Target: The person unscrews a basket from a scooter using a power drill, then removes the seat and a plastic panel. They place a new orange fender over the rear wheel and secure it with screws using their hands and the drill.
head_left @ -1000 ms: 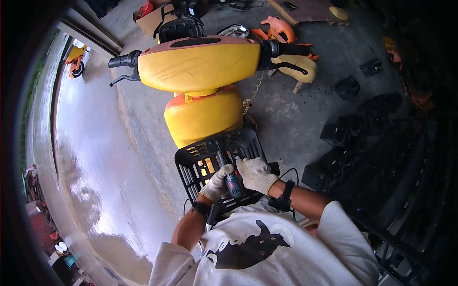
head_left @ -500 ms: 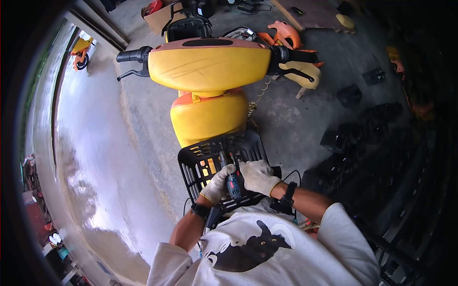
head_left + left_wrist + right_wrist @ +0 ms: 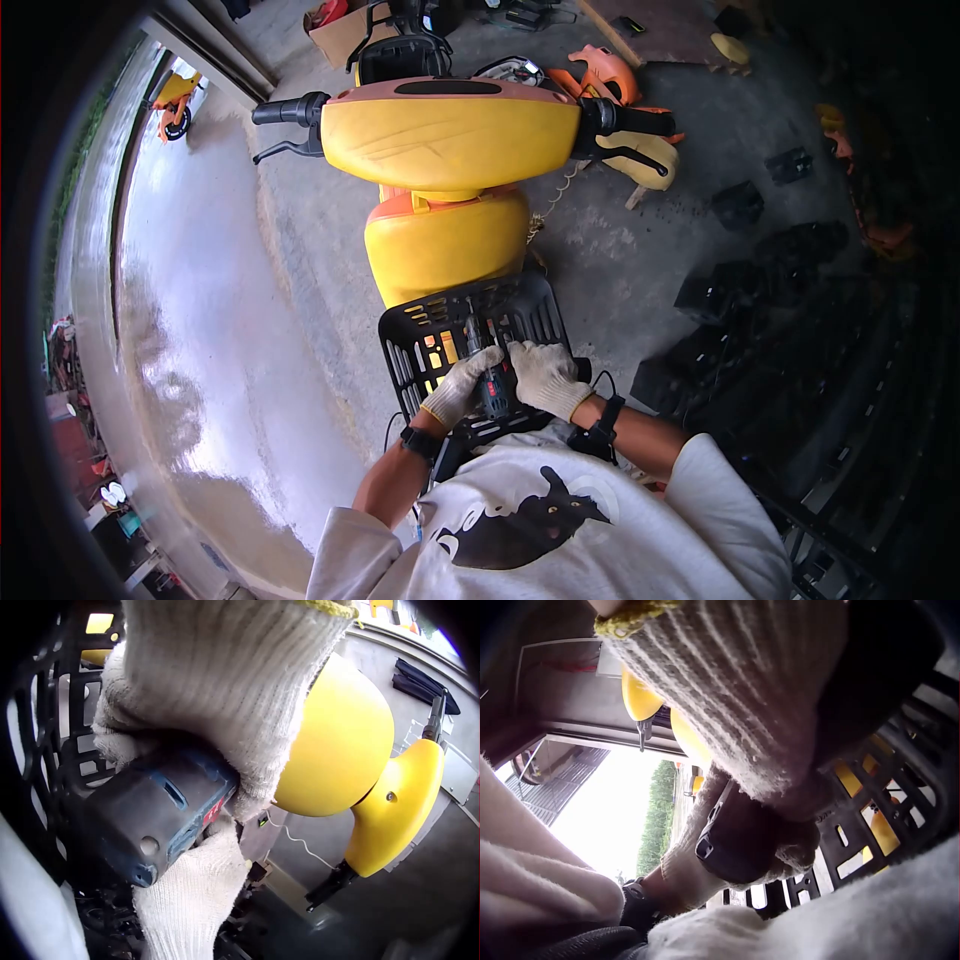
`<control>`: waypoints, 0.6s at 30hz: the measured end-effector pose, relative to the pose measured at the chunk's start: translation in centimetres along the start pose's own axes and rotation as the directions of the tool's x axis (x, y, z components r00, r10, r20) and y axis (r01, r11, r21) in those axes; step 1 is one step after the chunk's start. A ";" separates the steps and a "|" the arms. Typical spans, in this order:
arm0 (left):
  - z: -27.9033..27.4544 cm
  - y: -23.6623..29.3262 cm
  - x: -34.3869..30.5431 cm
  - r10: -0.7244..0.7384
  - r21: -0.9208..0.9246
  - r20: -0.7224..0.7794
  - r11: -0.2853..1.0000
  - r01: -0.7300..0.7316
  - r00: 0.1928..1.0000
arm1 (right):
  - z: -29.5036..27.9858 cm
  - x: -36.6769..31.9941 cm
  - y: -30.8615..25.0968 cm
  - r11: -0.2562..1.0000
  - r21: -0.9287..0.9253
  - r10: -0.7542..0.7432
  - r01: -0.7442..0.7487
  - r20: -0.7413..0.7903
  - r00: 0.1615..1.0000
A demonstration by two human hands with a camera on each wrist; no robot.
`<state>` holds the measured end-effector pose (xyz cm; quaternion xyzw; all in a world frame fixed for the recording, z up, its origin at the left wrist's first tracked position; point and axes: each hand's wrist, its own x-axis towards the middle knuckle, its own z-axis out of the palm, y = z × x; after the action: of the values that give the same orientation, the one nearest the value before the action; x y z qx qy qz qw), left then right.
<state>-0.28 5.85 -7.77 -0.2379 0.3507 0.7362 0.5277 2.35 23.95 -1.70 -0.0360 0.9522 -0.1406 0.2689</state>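
A blue-and-black power tool (image 3: pixel 493 388) lies lengthwise over a black slotted basket (image 3: pixel 397 352), its narrow front pointing away from the body. The gloved left hand (image 3: pixel 464 385) grips the tool's body; in the left wrist view its fingers wrap the casing (image 3: pixel 142 817). Close against the tool's right side is the gloved right hand (image 3: pixel 546 377), its fingers bent down toward the basket. Its fingertips are hidden, and whether it pinches anything cannot be seen. From the right wrist, the tool's dark end (image 3: pixel 739 844) shows beside the left glove (image 3: pixel 686 862).
Beyond the basket stands a yellow scooter front (image 3: pixel 450 140) with black handlebars. Orange body panels (image 3: pixel 605 75) and a cardboard box (image 3: pixel 350 35) lie behind it. Dark parts (image 3: pixel 738 205) are spread on the floor at right; wet ground (image 3: pixel 200 300) is at left.
The head view has shifted slightly, so scooter and basket appear a little further right. Both hands keep about the same places at the tool, the left still gripping it.
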 end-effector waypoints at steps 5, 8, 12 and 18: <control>2.6 2.1 -1.8 0.007 0.055 -0.073 0.998 -0.003 0.997 | -1.2 -0.1 -0.1 0.999 0.043 -0.006 0.005 0.039 0.999; 2.9 2.1 -1.8 -0.005 0.159 -0.157 0.987 0.030 0.988 | -1.9 0.0 0.1 1.000 0.008 -0.016 0.016 0.034 0.999; 4.8 2.0 -3.0 0.042 0.300 -0.274 0.953 0.043 0.961 | -2.1 0.1 0.2 1.000 -0.012 -0.016 0.017 0.062 0.998; 4.8 2.1 -2.3 0.050 0.394 -0.392 0.911 0.118 0.918 | -2.0 0.1 -0.3 1.000 0.012 0.001 -0.002 0.108 0.994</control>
<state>-1.42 7.75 -2.51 -0.2713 0.5918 0.5734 0.4973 1.19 24.15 -0.01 -0.0411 0.9355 -0.1441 0.3201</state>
